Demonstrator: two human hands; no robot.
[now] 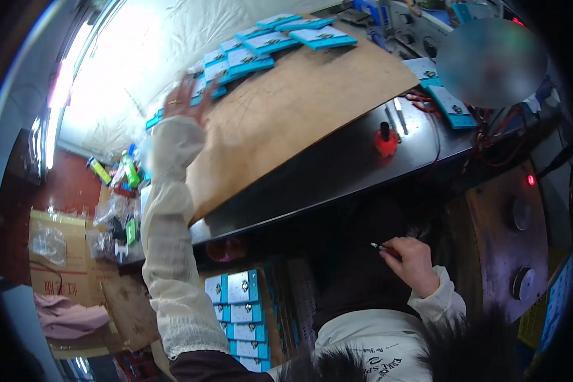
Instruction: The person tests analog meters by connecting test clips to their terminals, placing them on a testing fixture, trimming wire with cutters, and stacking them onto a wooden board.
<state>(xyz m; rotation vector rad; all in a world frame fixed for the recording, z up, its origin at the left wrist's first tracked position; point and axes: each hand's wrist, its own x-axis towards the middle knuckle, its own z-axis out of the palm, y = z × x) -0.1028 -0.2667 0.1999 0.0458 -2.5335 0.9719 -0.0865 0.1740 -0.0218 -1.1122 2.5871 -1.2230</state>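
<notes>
My left hand reaches to the far left of the brown board, its fingers spread. It is over or beside the nearest blue-and-white panels; whether it touches one I cannot tell. These flat panels, each with a small metal fitting on top, lie in overlapping rows along the board's far edge. Near my lap, my right hand is closed around a thin, dark tool with a pale tip. Its exact kind is too small to make out.
A red bottle and a slim metal tool are on the black tabletop. More panels and red cables lie at right. Below stands a stack of panels. A knobbed metal box is at right, cartons at left.
</notes>
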